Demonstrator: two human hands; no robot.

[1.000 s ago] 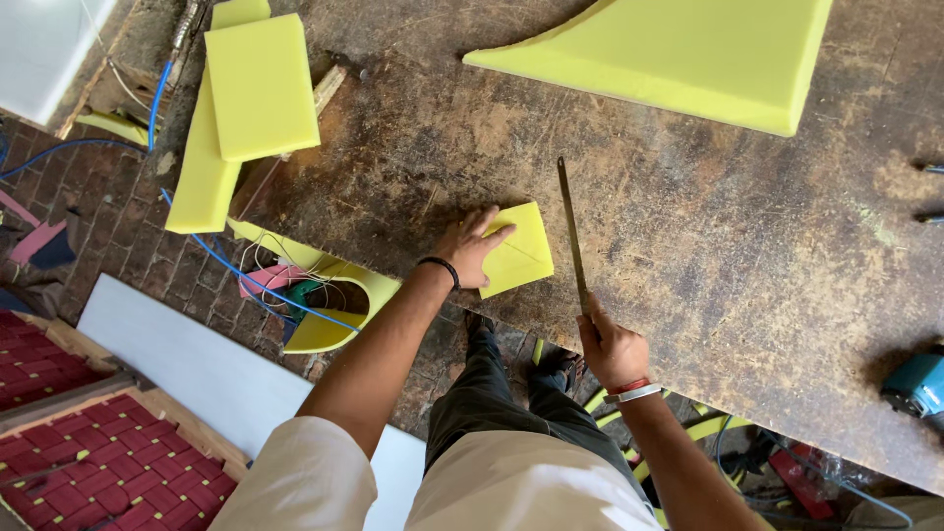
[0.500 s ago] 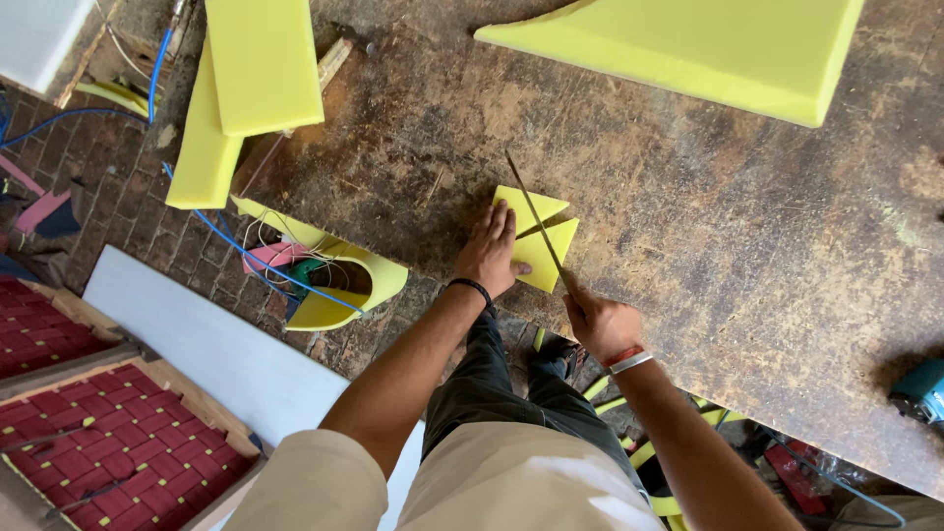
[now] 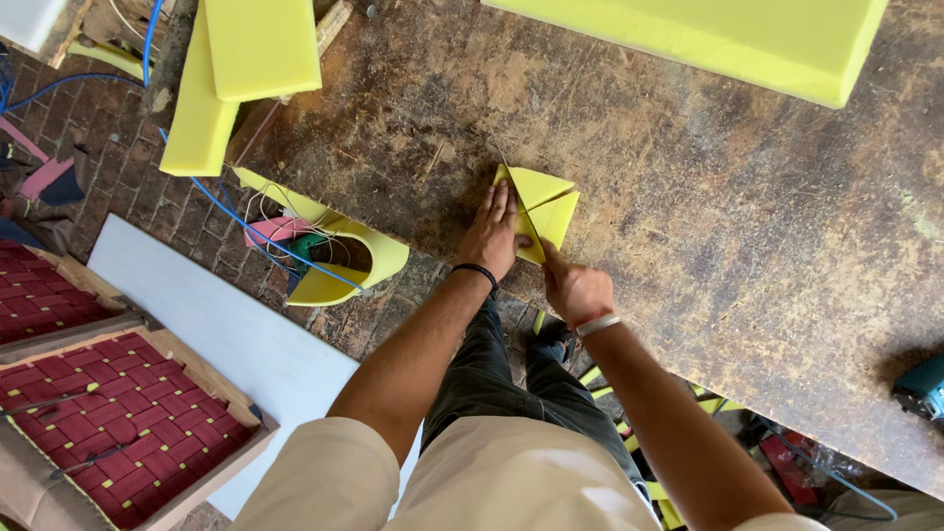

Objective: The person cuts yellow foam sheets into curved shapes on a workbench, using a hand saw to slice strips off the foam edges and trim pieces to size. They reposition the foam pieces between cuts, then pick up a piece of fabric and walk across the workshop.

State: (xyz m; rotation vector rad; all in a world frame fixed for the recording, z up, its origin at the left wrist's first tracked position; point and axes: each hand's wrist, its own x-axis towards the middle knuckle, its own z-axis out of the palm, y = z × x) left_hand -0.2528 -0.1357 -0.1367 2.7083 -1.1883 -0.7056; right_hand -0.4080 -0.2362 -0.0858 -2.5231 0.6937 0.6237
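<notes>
Since the earlier frame, your blade (image 3: pixel 518 202) had run down through the small yellow foam piece (image 3: pixel 543 211), which now lay parted into two wedges on the worn wooden table (image 3: pixel 688 216), close to its near edge. Both wedges pointed away from you and to the right, and the cut between them ran from the far tip back toward your wrist. Your left hand (image 3: pixel 492 231) lay flat and spread beside the cut, fingers pressing the left wedge down, presumably so it would not slide. Your right hand (image 3: pixel 573 287) was clenched around the blade's handle just below the foam, the blade lying along the cut line. Farther off, yellow foam slabs (image 3: pixel 258 44) overhung the left edge, and a large yellow foam block (image 3: pixel 708 34) sat at the far side.
</notes>
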